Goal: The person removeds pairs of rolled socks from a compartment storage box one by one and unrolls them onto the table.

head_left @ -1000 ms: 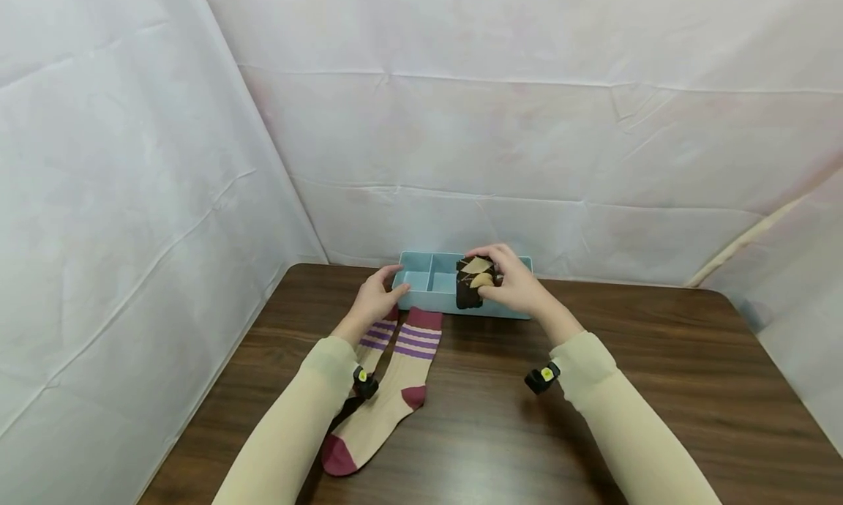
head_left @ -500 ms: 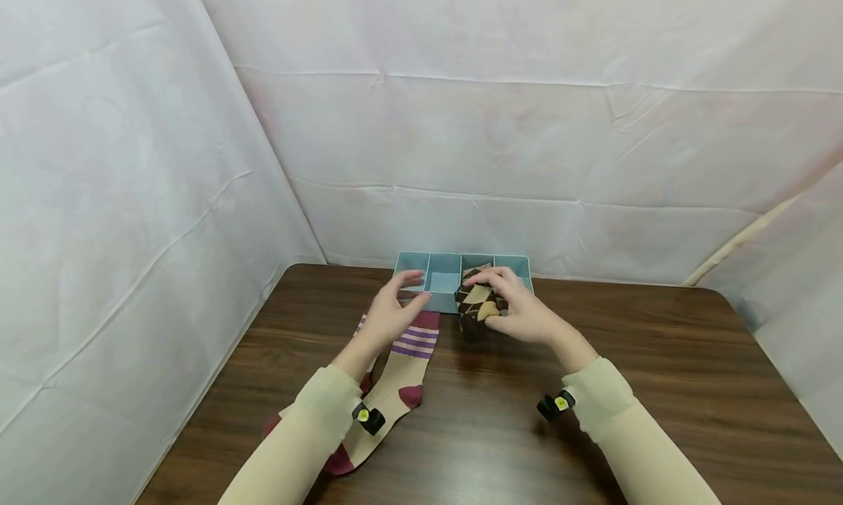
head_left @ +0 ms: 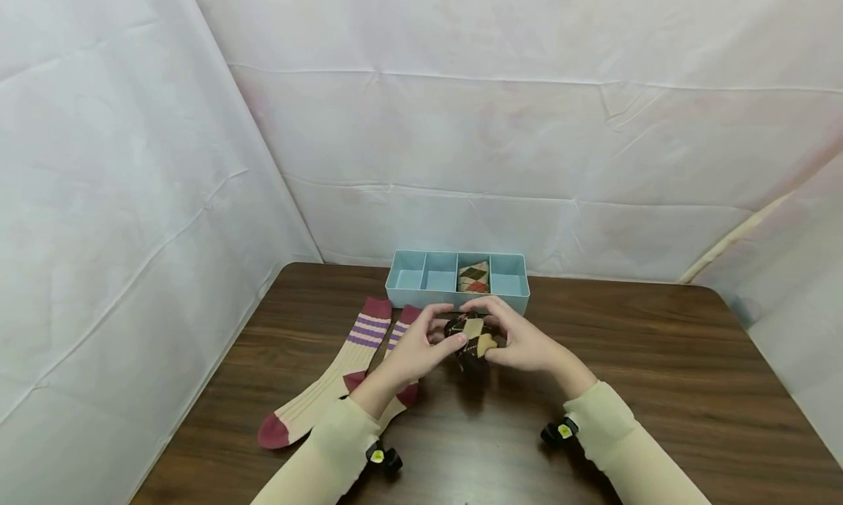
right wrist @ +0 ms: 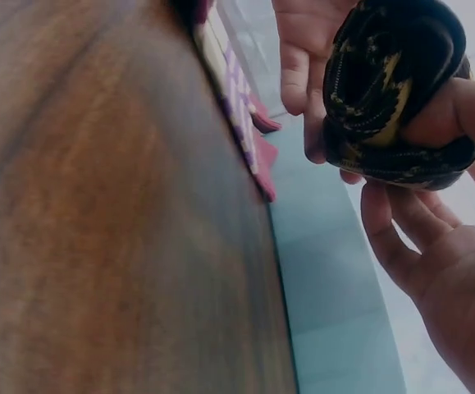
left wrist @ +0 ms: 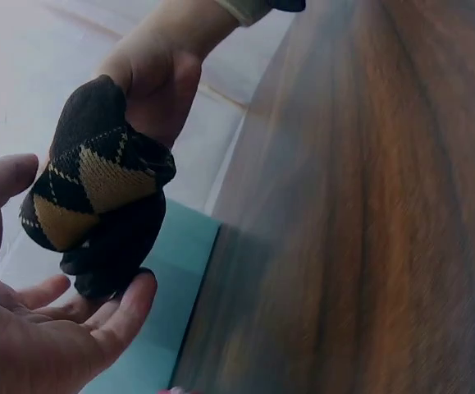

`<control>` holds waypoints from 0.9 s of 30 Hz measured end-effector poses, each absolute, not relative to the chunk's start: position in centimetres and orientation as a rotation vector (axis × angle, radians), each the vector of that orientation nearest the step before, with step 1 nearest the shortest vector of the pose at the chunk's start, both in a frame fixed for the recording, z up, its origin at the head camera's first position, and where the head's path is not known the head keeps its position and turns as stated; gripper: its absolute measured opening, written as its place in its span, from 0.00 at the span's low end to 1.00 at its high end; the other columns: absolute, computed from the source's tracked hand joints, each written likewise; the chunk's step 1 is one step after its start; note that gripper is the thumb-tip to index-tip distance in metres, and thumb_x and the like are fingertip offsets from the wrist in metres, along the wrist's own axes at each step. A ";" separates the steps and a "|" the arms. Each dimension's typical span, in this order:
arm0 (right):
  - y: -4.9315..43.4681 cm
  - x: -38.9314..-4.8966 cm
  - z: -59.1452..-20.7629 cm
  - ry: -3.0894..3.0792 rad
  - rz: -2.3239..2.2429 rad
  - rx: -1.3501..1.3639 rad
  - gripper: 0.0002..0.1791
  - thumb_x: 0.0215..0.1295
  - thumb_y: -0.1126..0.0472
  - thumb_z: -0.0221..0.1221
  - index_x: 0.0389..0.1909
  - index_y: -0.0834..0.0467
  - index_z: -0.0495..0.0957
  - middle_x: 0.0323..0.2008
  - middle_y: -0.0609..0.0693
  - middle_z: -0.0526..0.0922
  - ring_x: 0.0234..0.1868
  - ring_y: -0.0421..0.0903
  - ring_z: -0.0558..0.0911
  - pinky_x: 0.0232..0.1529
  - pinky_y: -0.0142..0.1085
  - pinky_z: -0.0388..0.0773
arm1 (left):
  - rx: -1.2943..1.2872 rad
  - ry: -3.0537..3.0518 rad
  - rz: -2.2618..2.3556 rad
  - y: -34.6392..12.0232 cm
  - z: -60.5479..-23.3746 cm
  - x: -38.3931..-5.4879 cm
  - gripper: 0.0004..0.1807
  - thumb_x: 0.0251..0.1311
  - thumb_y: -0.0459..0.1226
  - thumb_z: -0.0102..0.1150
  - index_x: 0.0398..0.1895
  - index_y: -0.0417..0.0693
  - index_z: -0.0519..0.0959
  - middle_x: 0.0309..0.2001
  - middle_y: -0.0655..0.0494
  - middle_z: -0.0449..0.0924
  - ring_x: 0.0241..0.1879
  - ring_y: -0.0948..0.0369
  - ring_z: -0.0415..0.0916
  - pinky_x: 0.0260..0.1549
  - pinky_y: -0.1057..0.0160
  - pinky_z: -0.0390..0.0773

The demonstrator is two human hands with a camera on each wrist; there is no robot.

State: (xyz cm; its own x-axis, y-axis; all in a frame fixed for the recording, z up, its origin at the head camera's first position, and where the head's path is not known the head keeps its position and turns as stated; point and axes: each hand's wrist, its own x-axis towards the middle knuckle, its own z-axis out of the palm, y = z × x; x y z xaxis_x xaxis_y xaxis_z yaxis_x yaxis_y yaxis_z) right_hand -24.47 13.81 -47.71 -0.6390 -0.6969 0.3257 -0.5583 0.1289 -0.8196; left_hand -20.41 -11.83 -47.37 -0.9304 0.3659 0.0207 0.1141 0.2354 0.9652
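Observation:
In the head view, a folded dark brown argyle sock (head_left: 473,337) with tan diamonds is held above the table in front of the blue box. My right hand (head_left: 527,340) grips it from the right; in the right wrist view the thumb (right wrist: 454,115) presses into its folds. My left hand (head_left: 418,350) is at its left side with spread fingers. The left wrist view shows those fingertips (left wrist: 139,295) at the sock's lower end, the thumb standing off it. Another folded argyle sock (head_left: 473,277), lighter with a red diamond, sits in the box's third compartment from the left.
The light blue divided box (head_left: 421,298) stands at the table's back edge against a white cloth backdrop (head_left: 428,139). A cream sock (head_left: 323,388) with maroon toe and purple stripes lies left on the brown table (head_left: 632,358). Its match (head_left: 398,334) lies partly under my left arm.
My right hand has brought the dark argyle sock from over the box toward me, uncovering the sock in the compartment. My left hand has left the box's left end and reached the dark sock.

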 end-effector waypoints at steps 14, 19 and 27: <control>14.8 -23.6 -48.8 2.224 -1.613 -1.188 0.36 0.62 0.79 0.58 0.73 0.61 0.67 0.69 0.60 0.74 0.59 0.56 0.84 0.59 0.43 0.83 | 0.312 2.307 1.976 -11.0 -48.6 -18.9 0.26 0.75 0.42 0.70 0.70 0.45 0.76 0.60 0.44 0.83 0.57 0.51 0.82 0.52 0.56 0.81; 14.6 -23.1 -48.2 2.351 -1.503 -1.120 0.33 0.68 0.65 0.71 0.71 0.55 0.71 0.64 0.53 0.79 0.58 0.54 0.83 0.57 0.49 0.85 | 0.206 2.311 2.049 -10.6 -48.9 -18.6 0.24 0.74 0.42 0.71 0.67 0.44 0.76 0.61 0.42 0.79 0.54 0.49 0.80 0.47 0.57 0.80; 13.7 -22.2 -47.7 2.568 -1.284 -1.056 0.51 0.49 0.35 0.85 0.71 0.45 0.72 0.66 0.42 0.75 0.62 0.48 0.81 0.61 0.49 0.82 | 0.142 2.357 2.000 -10.1 -49.5 -18.5 0.23 0.74 0.44 0.72 0.65 0.48 0.77 0.63 0.44 0.79 0.59 0.47 0.78 0.53 0.53 0.79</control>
